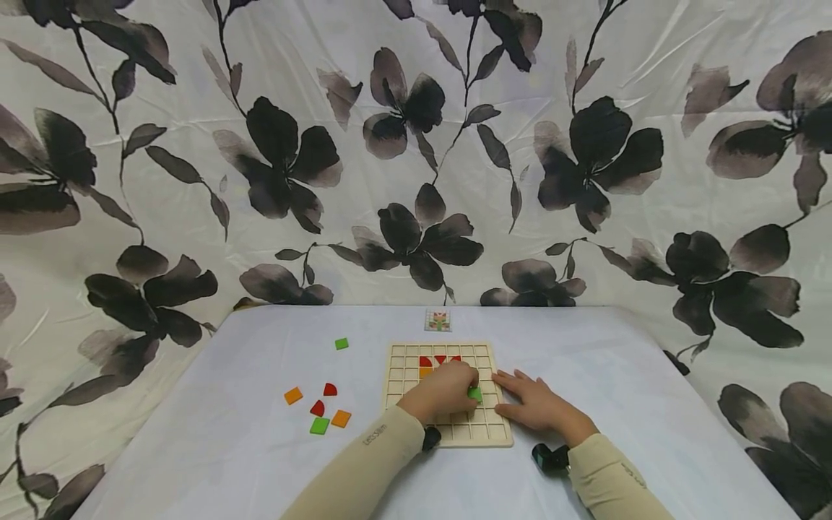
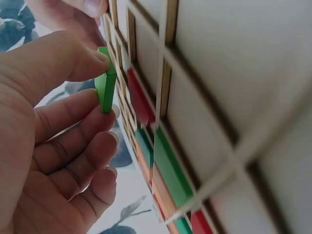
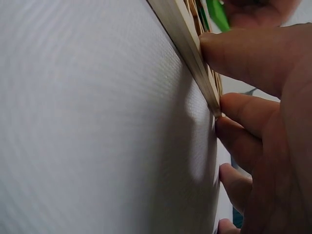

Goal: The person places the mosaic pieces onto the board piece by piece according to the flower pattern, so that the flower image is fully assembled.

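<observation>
My left hand [image 1: 445, 390] is over the wooden grid board [image 1: 477, 435] and pinches a green square tile [image 2: 106, 87] between thumb and fingers. In the left wrist view the tile stands on edge, close over the grid. Red pieces [image 1: 425, 361] and an orange tile [image 1: 425, 373] sit in cells near the board's far side, partly hidden by that hand. Green pieces [image 2: 171, 170] also show in cells in the left wrist view. My right hand [image 1: 536, 404] lies at the board's right edge, its fairly straight thumb and fingers touching the rim.
Loose on the white table [image 1: 260, 462], left of the board, lie orange tiles [image 1: 293, 395], red quarter-round pieces [image 1: 330, 389] and green tiles [image 1: 319, 426]. A small patterned card [image 1: 438, 321] lies beyond the board. Behind the table hangs a floral cloth [image 1: 507, 180].
</observation>
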`<state>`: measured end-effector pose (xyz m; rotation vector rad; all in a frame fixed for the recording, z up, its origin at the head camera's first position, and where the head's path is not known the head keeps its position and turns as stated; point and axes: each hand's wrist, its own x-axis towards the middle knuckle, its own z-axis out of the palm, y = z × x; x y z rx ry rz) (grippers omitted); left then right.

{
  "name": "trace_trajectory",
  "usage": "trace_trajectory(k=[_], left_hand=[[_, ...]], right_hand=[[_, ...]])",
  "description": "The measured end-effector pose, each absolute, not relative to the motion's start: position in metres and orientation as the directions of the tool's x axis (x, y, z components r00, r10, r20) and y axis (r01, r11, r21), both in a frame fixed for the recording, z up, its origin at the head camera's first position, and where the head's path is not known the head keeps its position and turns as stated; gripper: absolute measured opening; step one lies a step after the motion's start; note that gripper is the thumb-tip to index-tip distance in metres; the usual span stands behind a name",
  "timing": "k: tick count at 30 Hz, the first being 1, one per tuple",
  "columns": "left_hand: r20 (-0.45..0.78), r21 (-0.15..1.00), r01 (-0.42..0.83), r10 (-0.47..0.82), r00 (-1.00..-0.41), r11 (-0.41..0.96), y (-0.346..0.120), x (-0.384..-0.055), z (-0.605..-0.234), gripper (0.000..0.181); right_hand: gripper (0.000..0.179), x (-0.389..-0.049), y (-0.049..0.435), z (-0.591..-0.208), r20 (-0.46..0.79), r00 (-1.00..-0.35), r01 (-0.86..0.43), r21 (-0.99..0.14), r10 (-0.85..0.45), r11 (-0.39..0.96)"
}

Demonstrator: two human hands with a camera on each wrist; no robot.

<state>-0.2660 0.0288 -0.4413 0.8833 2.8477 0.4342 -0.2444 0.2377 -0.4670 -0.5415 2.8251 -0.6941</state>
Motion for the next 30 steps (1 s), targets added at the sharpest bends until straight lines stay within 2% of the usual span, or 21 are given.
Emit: trace_trajectory(k=[11, 18, 25, 30], left_hand=[[-0.117, 0.331, 0.495, 0.556, -0.823, 0.803, 0.034, -0.261, -0.437, 0.005], [-0.103, 0.28, 0.531, 0.575, -0.812, 0.8, 0.035, -0.256, -0.436, 0.018], [-0.059, 0.177, 0.594, 0.611, -0.789, 0.785, 0.025, -0.254, -0.439, 0.009], [-0.018, 0.223, 0.573, 0.591, -0.807, 0.789, 0.003, -0.252, -0.434, 0.014]], right_hand=[[0.062, -0.246, 0.239, -0.47, -0.083, -0.915, -0.312, -0.471, -0.394, 0.825], [0.061, -0.246, 0.239, -0.47, -0.085, -0.915, -0.312, -0.474, -0.396, 0.823], [0.062, -0.245, 0.238, -0.472, -0.09, -0.919, -0.301, -0.468, -0.384, 0.831], [0.062, -0.245, 0.237, -0.47, -0.094, -0.921, -0.295, -0.467, -0.378, 0.834]])
